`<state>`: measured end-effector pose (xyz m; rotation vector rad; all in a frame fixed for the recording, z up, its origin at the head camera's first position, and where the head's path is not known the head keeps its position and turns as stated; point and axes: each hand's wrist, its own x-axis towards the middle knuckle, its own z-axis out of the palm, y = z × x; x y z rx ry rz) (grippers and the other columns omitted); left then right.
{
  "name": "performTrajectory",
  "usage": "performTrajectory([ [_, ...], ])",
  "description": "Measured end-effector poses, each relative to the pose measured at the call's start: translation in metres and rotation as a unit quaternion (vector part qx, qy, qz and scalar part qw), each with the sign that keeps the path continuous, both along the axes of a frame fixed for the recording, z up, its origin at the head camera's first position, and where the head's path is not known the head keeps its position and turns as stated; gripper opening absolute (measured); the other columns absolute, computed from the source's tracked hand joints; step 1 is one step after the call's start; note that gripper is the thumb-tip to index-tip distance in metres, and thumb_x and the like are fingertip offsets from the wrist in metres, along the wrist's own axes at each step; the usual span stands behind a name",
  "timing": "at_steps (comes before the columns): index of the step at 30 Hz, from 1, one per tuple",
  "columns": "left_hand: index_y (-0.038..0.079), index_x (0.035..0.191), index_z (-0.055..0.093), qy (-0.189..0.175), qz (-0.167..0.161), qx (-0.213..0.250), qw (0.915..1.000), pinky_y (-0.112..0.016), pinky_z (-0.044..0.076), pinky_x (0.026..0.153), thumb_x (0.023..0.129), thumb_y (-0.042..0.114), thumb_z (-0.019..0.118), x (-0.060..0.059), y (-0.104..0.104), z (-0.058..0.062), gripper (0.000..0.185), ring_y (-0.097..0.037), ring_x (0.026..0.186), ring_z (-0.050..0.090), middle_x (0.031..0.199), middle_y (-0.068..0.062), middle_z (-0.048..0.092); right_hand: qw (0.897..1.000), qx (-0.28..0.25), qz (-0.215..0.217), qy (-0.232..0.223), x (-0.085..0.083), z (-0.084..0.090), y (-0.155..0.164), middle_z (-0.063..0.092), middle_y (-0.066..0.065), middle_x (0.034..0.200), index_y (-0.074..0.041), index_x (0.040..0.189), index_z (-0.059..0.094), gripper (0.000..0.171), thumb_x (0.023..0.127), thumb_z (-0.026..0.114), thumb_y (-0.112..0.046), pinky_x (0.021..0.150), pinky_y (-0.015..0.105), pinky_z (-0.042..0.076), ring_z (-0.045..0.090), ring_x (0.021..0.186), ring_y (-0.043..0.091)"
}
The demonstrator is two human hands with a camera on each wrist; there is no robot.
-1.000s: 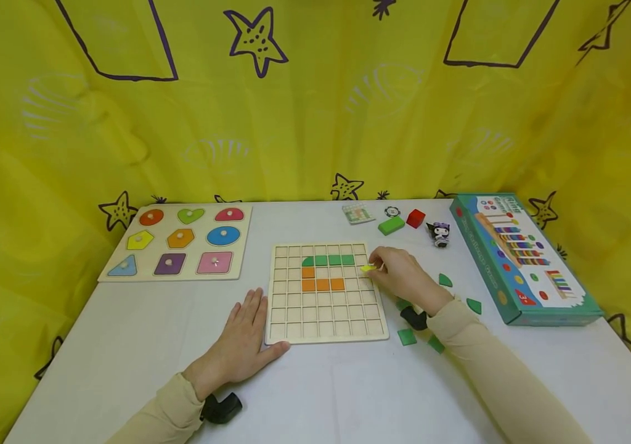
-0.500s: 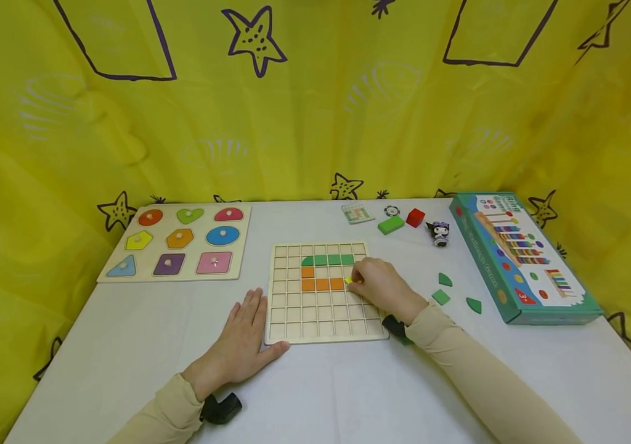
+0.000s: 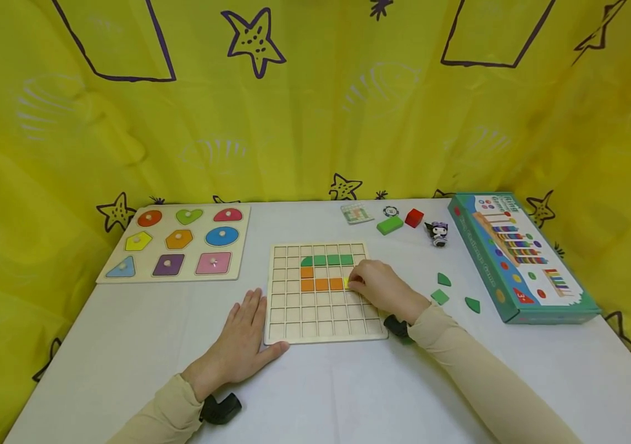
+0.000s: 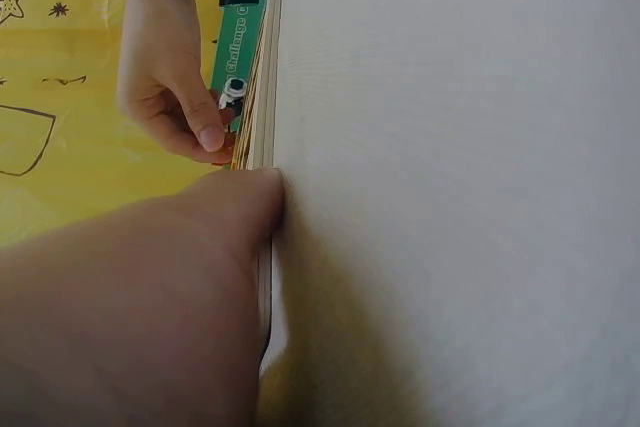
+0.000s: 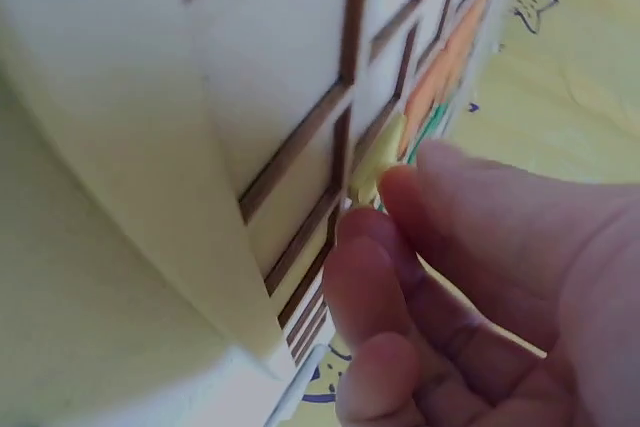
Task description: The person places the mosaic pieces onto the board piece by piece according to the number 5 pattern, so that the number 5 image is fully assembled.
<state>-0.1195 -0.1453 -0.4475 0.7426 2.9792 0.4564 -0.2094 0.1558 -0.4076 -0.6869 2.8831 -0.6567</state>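
Observation:
A wooden grid board lies in the middle of the table, with a row of green tiles and an L of orange tiles set in it. My right hand pinches a small yellow tile at the cell right of the orange row; the right wrist view shows the yellow tile between thumb and fingertips against the grid board. My left hand lies flat on the table, thumb against the board's left front corner.
A shape puzzle board sits at the back left. A green box lies at the right. Loose green pieces lie between it and the grid. A green block, red block, small figure and card are behind.
My right hand carried the yellow tile left from the board's right edge to the cell beside the orange row, then lowered it there. The left hand stayed put.

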Motion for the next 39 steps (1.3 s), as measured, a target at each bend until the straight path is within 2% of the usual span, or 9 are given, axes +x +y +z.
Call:
performTrajectory([
  [4,-0.015,0.148,0.02,-0.001,0.002,-0.001,1.0,-0.058,0.01,0.112,0.095,0.06,0.048,0.0,0.0,0.0,0.096,-0.042,0.144,0.007,0.156,-0.03,0.012,0.999,-0.023,0.033,0.004,0.002,0.002,0.013,0.068,0.005,0.098,0.0,0.105,0.074,0.015,0.094,0.065,-0.003,0.086,0.04,0.051,0.063,0.096,0.024],
  [7,-0.014,0.148,0.019,-0.003,0.003,-0.002,1.0,-0.058,0.01,0.112,0.095,0.061,0.047,0.0,0.0,-0.001,0.096,-0.041,0.145,0.006,0.156,-0.03,0.012,0.999,-0.037,0.023,0.005,0.002,0.005,0.029,0.069,0.007,0.103,-0.001,0.108,0.073,0.017,0.094,0.062,0.0,0.088,0.043,0.05,0.062,0.098,0.025],
  [11,-0.014,0.148,0.02,0.0,0.002,-0.002,1.0,-0.058,0.01,0.112,0.095,0.06,0.047,-0.001,0.0,-0.002,0.096,-0.041,0.145,0.006,0.156,-0.03,0.012,0.998,-0.054,-0.017,-0.005,0.002,0.009,0.056,0.068,0.01,0.104,0.0,0.108,0.072,0.019,0.094,0.06,0.002,0.082,0.043,0.051,0.06,0.09,0.024],
  [15,-0.014,0.148,0.02,0.003,0.0,-0.003,1.0,-0.059,0.01,0.112,0.095,0.06,0.048,-0.001,0.0,-0.001,0.095,-0.042,0.145,0.006,0.156,-0.03,0.013,0.998,-0.051,-0.043,-0.005,0.004,0.01,0.082,0.067,0.008,0.097,0.001,0.107,0.072,0.018,0.093,0.061,0.001,0.074,0.038,0.049,0.056,0.081,0.022],
  [20,-0.014,0.148,0.019,-0.003,0.003,-0.007,1.0,-0.058,0.01,0.112,0.095,0.06,0.048,-0.001,0.0,-0.001,0.096,-0.042,0.144,0.006,0.156,-0.03,0.012,0.999,-0.036,-0.034,-0.006,0.007,0.005,0.101,0.063,0.002,0.087,0.001,0.106,0.072,0.017,0.09,0.065,0.0,0.068,0.035,0.046,0.052,0.076,0.019],
  [28,-0.015,0.148,0.02,-0.006,0.001,-0.005,1.0,-0.059,0.01,0.112,0.095,0.06,0.048,0.0,0.0,-0.001,0.096,-0.042,0.144,0.006,0.156,-0.031,0.012,0.999,-0.026,0.01,-0.038,0.011,-0.001,0.107,0.06,-0.001,0.09,0.0,0.113,0.07,0.026,0.087,0.071,-0.001,0.07,0.034,0.046,0.052,0.078,0.017],
  [34,-0.016,0.147,0.021,0.001,0.001,-0.002,1.0,-0.058,0.011,0.112,0.095,0.059,0.048,0.0,0.0,-0.002,0.095,-0.042,0.144,0.007,0.155,-0.031,0.014,1.0,-0.012,0.014,-0.019,0.011,-0.006,0.102,0.057,0.001,0.089,-0.002,0.107,0.07,0.022,0.086,0.075,-0.005,0.075,0.038,0.047,0.053,0.082,0.019],
  [39,-0.016,0.147,0.021,0.004,0.002,-0.003,1.0,-0.058,0.011,0.112,0.095,0.06,0.048,-0.001,0.0,-0.002,0.096,-0.042,0.144,0.008,0.155,-0.031,0.014,1.0,0.002,0.004,-0.002,0.01,-0.007,0.097,0.056,0.003,0.093,0.0,0.106,0.066,0.02,0.089,0.072,-0.007,0.076,0.038,0.048,0.052,0.082,0.019],
])
